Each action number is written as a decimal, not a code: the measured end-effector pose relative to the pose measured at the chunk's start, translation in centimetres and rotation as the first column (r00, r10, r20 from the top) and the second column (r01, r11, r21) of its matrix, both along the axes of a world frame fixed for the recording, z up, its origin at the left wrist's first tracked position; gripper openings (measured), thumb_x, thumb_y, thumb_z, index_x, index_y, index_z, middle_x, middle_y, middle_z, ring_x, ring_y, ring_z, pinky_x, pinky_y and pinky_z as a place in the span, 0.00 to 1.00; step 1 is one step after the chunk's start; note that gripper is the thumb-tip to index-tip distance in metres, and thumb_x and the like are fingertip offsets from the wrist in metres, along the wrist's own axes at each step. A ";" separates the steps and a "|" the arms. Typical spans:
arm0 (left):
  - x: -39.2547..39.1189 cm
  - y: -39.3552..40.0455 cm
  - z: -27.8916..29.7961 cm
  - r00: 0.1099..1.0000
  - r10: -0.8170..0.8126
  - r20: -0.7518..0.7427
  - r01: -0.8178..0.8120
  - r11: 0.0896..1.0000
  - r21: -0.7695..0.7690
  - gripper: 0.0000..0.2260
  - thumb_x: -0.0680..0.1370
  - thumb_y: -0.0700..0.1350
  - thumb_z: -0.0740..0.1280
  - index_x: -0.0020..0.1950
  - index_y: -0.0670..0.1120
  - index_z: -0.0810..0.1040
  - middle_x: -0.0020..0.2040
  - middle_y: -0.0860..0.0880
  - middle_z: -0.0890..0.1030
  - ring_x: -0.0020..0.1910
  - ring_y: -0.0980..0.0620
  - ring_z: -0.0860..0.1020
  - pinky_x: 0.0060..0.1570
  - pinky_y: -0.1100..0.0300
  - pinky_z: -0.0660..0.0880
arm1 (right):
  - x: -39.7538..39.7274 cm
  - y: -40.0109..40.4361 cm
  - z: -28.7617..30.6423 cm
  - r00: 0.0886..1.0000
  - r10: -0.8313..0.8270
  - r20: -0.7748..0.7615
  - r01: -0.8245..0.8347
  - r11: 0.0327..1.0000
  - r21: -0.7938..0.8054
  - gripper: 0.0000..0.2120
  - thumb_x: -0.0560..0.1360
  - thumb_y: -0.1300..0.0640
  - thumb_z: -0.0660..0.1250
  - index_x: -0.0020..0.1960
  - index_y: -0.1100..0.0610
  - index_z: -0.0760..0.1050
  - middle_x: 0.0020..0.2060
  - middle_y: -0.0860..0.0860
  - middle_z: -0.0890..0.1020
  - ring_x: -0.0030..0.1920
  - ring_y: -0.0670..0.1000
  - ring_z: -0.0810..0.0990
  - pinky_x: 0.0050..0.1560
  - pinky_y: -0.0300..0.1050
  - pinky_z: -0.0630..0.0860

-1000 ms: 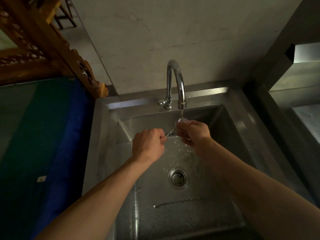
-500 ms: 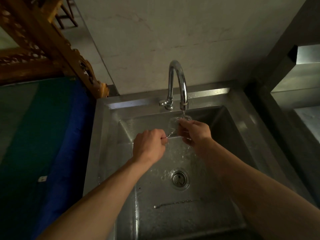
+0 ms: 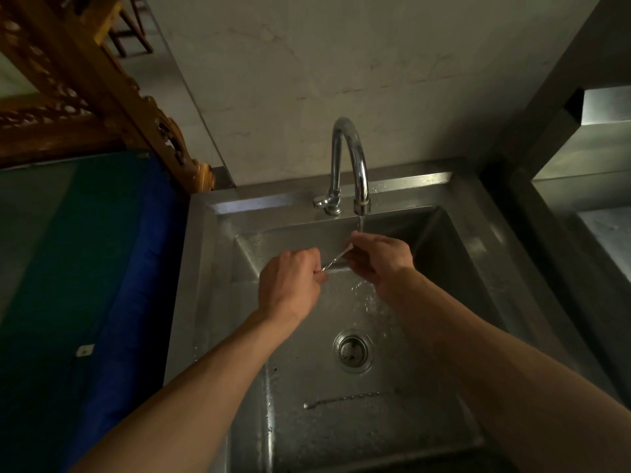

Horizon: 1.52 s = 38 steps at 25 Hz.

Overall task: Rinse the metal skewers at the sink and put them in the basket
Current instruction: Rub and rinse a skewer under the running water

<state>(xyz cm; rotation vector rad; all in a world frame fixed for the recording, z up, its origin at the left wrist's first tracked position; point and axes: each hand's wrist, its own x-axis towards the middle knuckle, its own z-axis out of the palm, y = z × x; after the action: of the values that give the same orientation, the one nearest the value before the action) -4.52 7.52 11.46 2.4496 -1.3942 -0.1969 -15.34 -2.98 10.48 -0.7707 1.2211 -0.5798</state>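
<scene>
Head view: one skewer (image 3: 336, 258) spans between both hands under the running faucet (image 3: 351, 165), long axis tilted — low end pinched in the left hand (image 3: 288, 285), high end pinched in the right hand (image 3: 380, 257), right end nearest the stream. Both grips narrow, curled on the metal. A second skewer (image 3: 348, 400) lies flat near the sink's (image 3: 205, 268) front edge, crosswise, below both hands. Count: two skewers, one drain (image 3: 353, 349). Basket not in view.
</scene>
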 end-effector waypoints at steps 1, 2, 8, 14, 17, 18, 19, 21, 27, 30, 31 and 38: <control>-0.1 -0.1 0.0 1.000 -0.005 0.005 0.005 1.000 0.006 0.11 0.72 0.51 0.72 0.35 0.50 0.72 0.35 0.49 0.82 0.37 0.44 0.79 0.33 0.58 0.66 | -0.1 0.0 0.0 1.000 -0.021 -0.010 0.021 1.000 -0.002 0.05 0.74 0.56 0.72 0.42 0.57 0.80 0.32 0.52 0.84 0.33 0.48 0.83 0.34 0.42 0.81; -0.2 -0.1 0.1 1.000 -0.011 0.010 0.011 1.000 0.011 0.11 0.72 0.51 0.72 0.35 0.50 0.72 0.35 0.49 0.82 0.38 0.43 0.79 0.33 0.58 0.66 | -0.2 0.0 0.0 1.000 -0.028 -0.009 0.028 1.000 0.001 0.07 0.74 0.54 0.72 0.44 0.58 0.81 0.33 0.52 0.84 0.34 0.49 0.84 0.34 0.42 0.81; -0.1 -0.1 0.3 1.000 -0.003 0.008 0.003 1.000 0.016 0.12 0.72 0.52 0.72 0.36 0.49 0.72 0.36 0.49 0.82 0.38 0.43 0.79 0.33 0.57 0.67 | -0.5 0.0 0.4 0.994 0.076 0.074 -0.080 0.996 0.040 0.08 0.72 0.59 0.73 0.50 0.59 0.80 0.38 0.53 0.84 0.39 0.50 0.83 0.41 0.45 0.80; 0.1 -0.1 0.3 1.000 0.002 0.000 -0.002 1.000 0.007 0.12 0.72 0.51 0.72 0.36 0.49 0.72 0.35 0.49 0.82 0.37 0.43 0.79 0.33 0.58 0.66 | -0.6 -0.1 0.2 0.985 0.127 0.116 -0.129 0.992 0.011 0.10 0.72 0.61 0.73 0.52 0.60 0.79 0.42 0.55 0.84 0.41 0.50 0.84 0.45 0.45 0.80; -0.2 -0.2 0.4 1.000 -0.005 0.001 0.005 1.000 0.004 0.11 0.72 0.51 0.72 0.36 0.49 0.72 0.36 0.49 0.82 0.38 0.43 0.79 0.33 0.58 0.67 | -0.5 -0.3 0.3 0.998 0.031 0.053 -0.033 0.999 0.043 0.11 0.73 0.52 0.72 0.51 0.59 0.79 0.41 0.56 0.84 0.41 0.52 0.84 0.40 0.46 0.79; -0.3 -0.3 0.4 1.000 -0.001 -0.001 0.001 1.000 0.007 0.11 0.72 0.51 0.72 0.37 0.49 0.73 0.37 0.48 0.82 0.39 0.43 0.79 0.34 0.57 0.67 | -0.5 -0.3 0.2 0.997 0.032 0.065 -0.035 0.998 0.047 0.10 0.74 0.53 0.71 0.50 0.59 0.79 0.41 0.55 0.84 0.40 0.50 0.84 0.39 0.45 0.79; -0.3 -0.4 0.4 1.000 0.004 -0.007 -0.004 1.000 0.008 0.10 0.73 0.51 0.71 0.37 0.49 0.73 0.37 0.48 0.82 0.40 0.42 0.80 0.34 0.57 0.67 | -0.5 -0.3 0.2 0.995 0.053 0.089 -0.058 0.997 0.045 0.06 0.74 0.57 0.71 0.48 0.58 0.79 0.40 0.54 0.84 0.38 0.49 0.84 0.39 0.44 0.79; -0.3 -0.5 0.5 1.000 0.011 -0.017 -0.011 1.000 0.007 0.10 0.73 0.51 0.71 0.37 0.49 0.73 0.38 0.48 0.83 0.41 0.42 0.80 0.34 0.57 0.67 | -0.6 -0.2 0.1 0.991 0.070 0.116 -0.075 0.996 0.038 0.04 0.72 0.61 0.73 0.45 0.57 0.78 0.37 0.53 0.84 0.36 0.48 0.84 0.39 0.43 0.79; -0.7 -0.7 0.7 1.000 0.000 -0.008 0.000 1.000 -0.001 0.09 0.73 0.50 0.71 0.38 0.49 0.73 0.39 0.47 0.83 0.41 0.41 0.80 0.34 0.57 0.66 | 0.1 -0.2 0.2 0.993 0.112 0.023 -0.112 0.993 0.020 0.12 0.78 0.51 0.66 0.54 0.60 0.78 0.44 0.57 0.85 0.46 0.56 0.85 0.40 0.46 0.79; -0.4 -0.4 0.5 1.000 -0.005 -0.016 0.006 1.000 0.013 0.09 0.73 0.50 0.71 0.38 0.49 0.73 0.39 0.47 0.83 0.41 0.41 0.80 0.34 0.57 0.68 | -0.1 -0.3 0.5 0.982 0.054 0.183 -0.053 0.999 -0.011 0.10 0.75 0.66 0.68 0.56 0.63 0.77 0.42 0.57 0.84 0.45 0.54 0.84 0.41 0.45 0.80; -0.3 -0.4 0.5 1.000 -0.003 -0.019 0.003 1.000 0.013 0.09 0.73 0.50 0.71 0.38 0.49 0.73 0.39 0.47 0.83 0.42 0.41 0.80 0.34 0.57 0.69 | -0.2 -0.3 0.6 0.967 0.024 0.255 -0.026 1.000 0.004 0.13 0.73 0.69 0.69 0.56 0.63 0.76 0.43 0.56 0.84 0.45 0.53 0.84 0.42 0.45 0.80; -0.8 -0.2 0.3 1.000 -0.004 -0.021 0.004 1.000 0.023 0.10 0.73 0.51 0.71 0.38 0.48 0.73 0.38 0.48 0.83 0.41 0.42 0.80 0.34 0.56 0.69 | -0.4 -0.5 0.4 0.991 0.005 0.137 -0.003 1.000 -0.014 0.07 0.76 0.57 0.69 0.51 0.60 0.79 0.38 0.54 0.85 0.41 0.53 0.83 0.47 0.48 0.79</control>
<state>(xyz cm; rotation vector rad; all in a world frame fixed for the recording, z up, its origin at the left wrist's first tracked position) -5.31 7.29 11.80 2.4561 -1.3954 -0.2406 -15.77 -3.50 10.85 -0.7329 1.0899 -0.6287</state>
